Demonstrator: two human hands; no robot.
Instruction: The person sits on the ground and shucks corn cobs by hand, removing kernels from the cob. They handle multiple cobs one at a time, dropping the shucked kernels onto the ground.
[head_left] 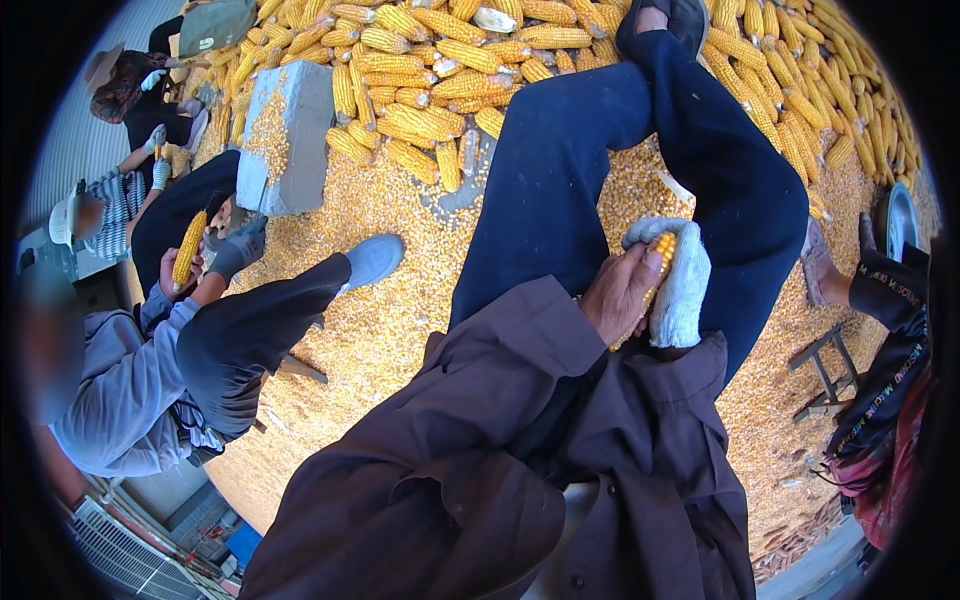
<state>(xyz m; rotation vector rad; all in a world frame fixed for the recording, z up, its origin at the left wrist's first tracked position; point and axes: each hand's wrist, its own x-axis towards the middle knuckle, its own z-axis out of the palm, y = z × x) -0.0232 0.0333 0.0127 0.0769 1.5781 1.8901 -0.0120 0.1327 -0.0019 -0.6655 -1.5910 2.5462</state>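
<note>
A yellow corn cob (663,246) is held between my two hands, above the gap between my legs. My bare left hand (615,295) is closed round its near side, thumb on the kernels. My right hand (686,285), in a white knit glove, wraps the cob from the right. Between the hands only a strip of kernels shows; the rest of the cob is hidden. Loose corn kernels (640,185) cover the ground below and around my legs.
A large heap of corn cobs (440,60) lies ahead. At left stands a grey block (305,140) with kernels on it. Nearby, a seated co-worker holds a corn cob (188,250); others sit farther left. On the right are a metal basin (900,222), a small stool (825,375) and another person's leg.
</note>
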